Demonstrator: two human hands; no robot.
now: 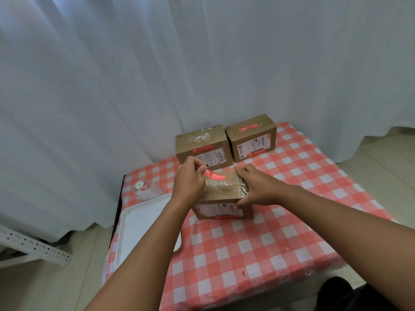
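A small brown cardboard box (224, 205) with a white shipping label stands on the red-and-white checked tablecloth (258, 243). Crumpled clear tape (221, 187) lies across its top. My left hand (189, 180) pinches the end of a red printed tape strip (216, 176) at the box's far left corner, lifted off the cardboard. My right hand (253, 185) grips the box's right side, fingers over the top edge and thumb on the front face.
Two more taped cardboard boxes, one on the left (203, 144) and one on the right (251, 136), stand behind it by the white curtain. A white tray (143, 223) lies at the table's left, a tape roll (142, 187) beyond it. A metal shelf rail (33, 248) lies on the floor.
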